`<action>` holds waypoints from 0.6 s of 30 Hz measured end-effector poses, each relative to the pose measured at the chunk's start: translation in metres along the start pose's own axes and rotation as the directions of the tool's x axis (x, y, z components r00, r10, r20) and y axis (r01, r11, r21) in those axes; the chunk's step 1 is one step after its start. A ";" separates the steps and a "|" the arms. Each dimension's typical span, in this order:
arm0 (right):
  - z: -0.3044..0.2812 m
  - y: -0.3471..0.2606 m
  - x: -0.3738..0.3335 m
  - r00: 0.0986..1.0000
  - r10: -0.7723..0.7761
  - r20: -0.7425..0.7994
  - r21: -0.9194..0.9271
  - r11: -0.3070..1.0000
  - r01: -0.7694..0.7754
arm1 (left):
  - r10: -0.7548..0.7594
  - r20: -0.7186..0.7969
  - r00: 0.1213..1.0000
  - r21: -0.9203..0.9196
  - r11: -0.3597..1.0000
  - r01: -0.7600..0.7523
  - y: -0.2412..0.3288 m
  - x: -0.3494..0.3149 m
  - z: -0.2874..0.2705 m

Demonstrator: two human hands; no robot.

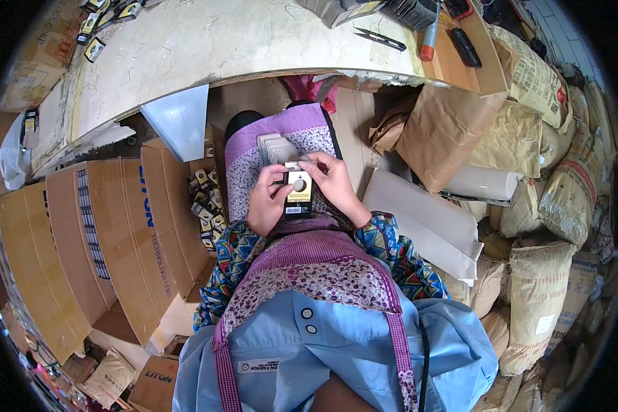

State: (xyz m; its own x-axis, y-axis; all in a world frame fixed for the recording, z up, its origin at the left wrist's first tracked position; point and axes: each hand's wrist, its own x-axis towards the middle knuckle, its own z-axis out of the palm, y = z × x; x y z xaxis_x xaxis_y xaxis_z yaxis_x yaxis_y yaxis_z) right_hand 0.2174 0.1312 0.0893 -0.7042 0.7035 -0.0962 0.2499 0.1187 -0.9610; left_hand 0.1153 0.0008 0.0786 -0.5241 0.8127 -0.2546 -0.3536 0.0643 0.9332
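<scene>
both hands, left hand (pixel 266 204) and right hand (pixel 333 180), grip small black-and-yellow pack (pixel 299 193).

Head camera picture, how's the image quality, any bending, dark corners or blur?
Head view: strong fisheye bending, the worktop edge curves like an arc; black vignette fills the corners; light is soft and even, no harsh glare; the small black and yellow packet between the left hand and right hand is sharp.

Even, soft daylight, sharp at centre
Pale table top (pixel 206 41) is brightest, mildly glared; shadow beneath its edge; fisheye bends straight lines, and the rim falls to black, slightly blurred
</scene>
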 end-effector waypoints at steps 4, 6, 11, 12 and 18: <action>-0.005 0.000 0.006 0.982 0.121 0.144 0.182 0.972 -0.146 | 0.009 0.067 0.998 0.025 1.000 -0.010 0.001 -0.001 -0.002; -0.008 0.000 0.009 0.974 0.146 0.174 0.232 0.955 -0.185 | 0.018 0.067 0.998 0.027 0.999 -0.020 -0.001 -0.001 -0.002; -0.016 0.003 0.006 0.958 0.160 0.238 0.228 0.950 -0.215 | 0.027 0.068 0.997 0.000 1.000 -0.027 -0.001 -0.001 0.000; -0.019 0.004 0.005 0.951 0.171 0.258 0.193 0.955 -0.224 | 0.041 0.066 0.997 -0.006 0.999 -0.041 -0.001 -0.001 0.001; -0.024 -0.005 -0.006 0.946 0.153 0.285 0.049 0.983 -0.174 | 0.021 0.046 0.999 -0.050 0.999 -0.019 0.003 -0.001 0.001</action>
State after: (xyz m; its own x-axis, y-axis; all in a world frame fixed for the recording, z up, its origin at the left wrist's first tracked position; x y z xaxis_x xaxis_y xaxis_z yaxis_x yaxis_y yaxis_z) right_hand 0.2361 0.1432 0.1013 -0.8173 0.4843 -0.3122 0.3356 -0.0402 -0.9411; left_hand 0.1162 0.0006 0.0817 -0.4951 0.8398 -0.2227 -0.3815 0.0201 0.9241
